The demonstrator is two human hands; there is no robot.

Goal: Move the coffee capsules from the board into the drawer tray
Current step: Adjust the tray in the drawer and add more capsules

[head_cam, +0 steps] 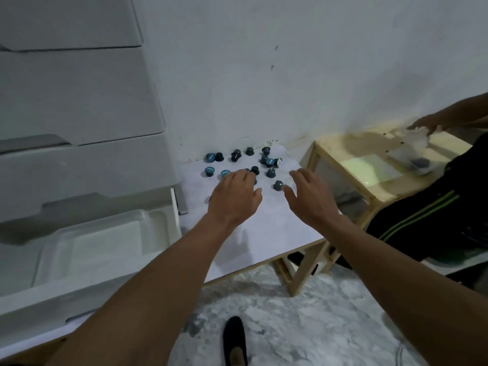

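Nearest me, at 8 o'clock, the drawer tray [87,249] stands pulled out and shows no capsules yet. Ahead at 12 o'clock lies the board [269,228], white and flat on its wooden frame.

My left hand [235,196] is over the board, its fingers [249,177] curled down onto a capsule; whether they grip it I cannot tell. My right hand [309,196] hovers with its fingers [295,174] spread, holding nothing, just beside one capsule [278,185].

Farther on, the coffee capsules [248,162] lie scattered, some upright, some tipped.

Handling judgement: each capsule is light, stiff, smooth-walled and easily dented. Pinch across the tapered body, just under the rim. Several will fit in one hand.
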